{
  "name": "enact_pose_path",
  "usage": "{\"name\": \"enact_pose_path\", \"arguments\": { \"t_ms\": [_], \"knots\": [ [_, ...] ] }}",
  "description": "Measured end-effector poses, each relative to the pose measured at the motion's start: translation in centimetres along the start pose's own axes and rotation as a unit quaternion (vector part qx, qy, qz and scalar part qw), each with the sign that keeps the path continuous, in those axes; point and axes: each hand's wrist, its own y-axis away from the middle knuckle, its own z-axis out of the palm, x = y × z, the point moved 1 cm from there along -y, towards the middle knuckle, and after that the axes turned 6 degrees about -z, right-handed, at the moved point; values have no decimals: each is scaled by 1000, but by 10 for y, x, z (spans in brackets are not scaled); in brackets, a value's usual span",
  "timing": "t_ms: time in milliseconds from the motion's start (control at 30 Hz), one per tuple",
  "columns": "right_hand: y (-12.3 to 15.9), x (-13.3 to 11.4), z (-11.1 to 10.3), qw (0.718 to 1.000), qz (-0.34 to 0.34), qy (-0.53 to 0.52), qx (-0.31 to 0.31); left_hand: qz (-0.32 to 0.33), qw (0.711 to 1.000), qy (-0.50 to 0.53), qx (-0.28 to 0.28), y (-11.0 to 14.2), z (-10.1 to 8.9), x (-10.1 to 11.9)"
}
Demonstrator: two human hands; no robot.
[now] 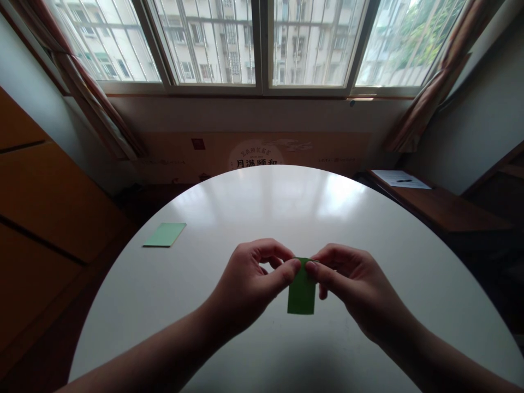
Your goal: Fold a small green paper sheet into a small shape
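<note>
Left hand (254, 275) and right hand (350, 275) pinching upper edge of green rectangular paper (301, 297) over glossy white round table (229, 213), apparently steadying it; mint-green paper pad (164, 234) lying left, seemingly out of way.

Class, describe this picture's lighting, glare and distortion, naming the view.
Head view: the bright window backlights the left hand, right hand and green paper; head view: glare whitens the far side of the table; head view: window uprights splay outward, suggesting wide-angle distortion.
</note>
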Motion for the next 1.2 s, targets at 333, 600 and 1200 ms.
{"name": "enact_pose_path", "arguments": {
  "t_ms": [333,600,1200],
  "knots": [
    [-4,7,-3,999,-13,-43,27,-6,999,48,21,-1,1,-5],
    [-2,4,0,1000,-5,16,7,14,1000,11,14,0,3,-2],
    [-4,3,4,987,-22,159,-10,188,970,-155,19,1,2,-6]
  ]
}}
